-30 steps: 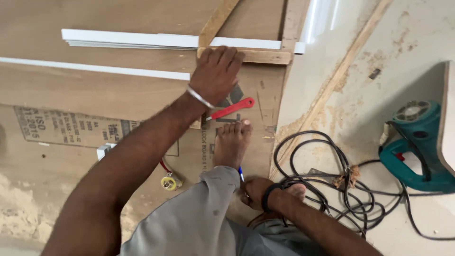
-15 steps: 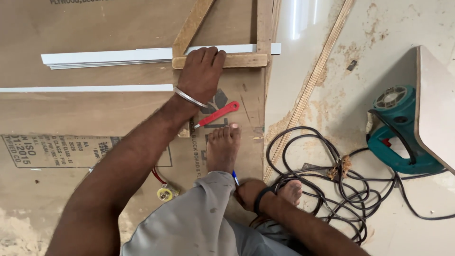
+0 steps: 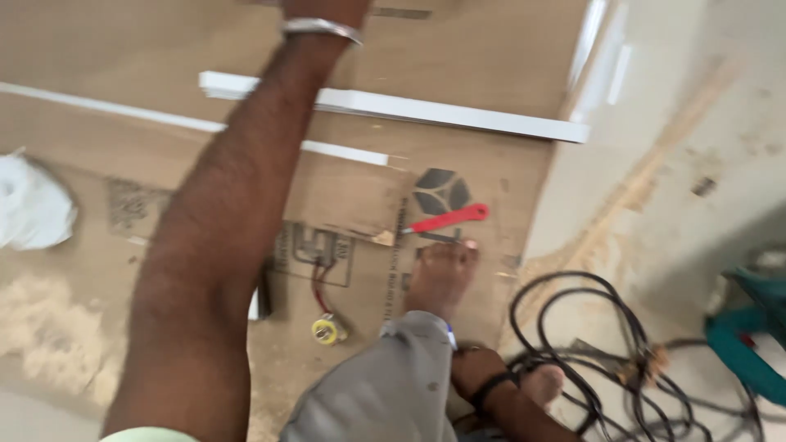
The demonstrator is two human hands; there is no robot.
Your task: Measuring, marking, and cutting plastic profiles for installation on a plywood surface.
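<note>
My left arm stretches up across a brown plywood sheet. A metal bangle sits on the wrist, and my left hand is cut off by the top edge, so its grip is hidden. A long white strip lies on the sheet just below that wrist. My right hand, with a black wristband, rests low beside my grey trouser knee with its fingers curled. A blue tip pokes out next to it, and I cannot tell whether the hand holds it. My bare foot presses on the board beside a red-handled tool.
A yellow tape measure with a red strap lies left of my knee. Black cables coil on the dusty floor at the right, next to a teal power saw. A white bag sits at the left, with sawdust below it.
My left arm has reached farther up and the hand has slid out past the top edge. The wooden strips it rested on are out of view. The view has shifted and blurred.
</note>
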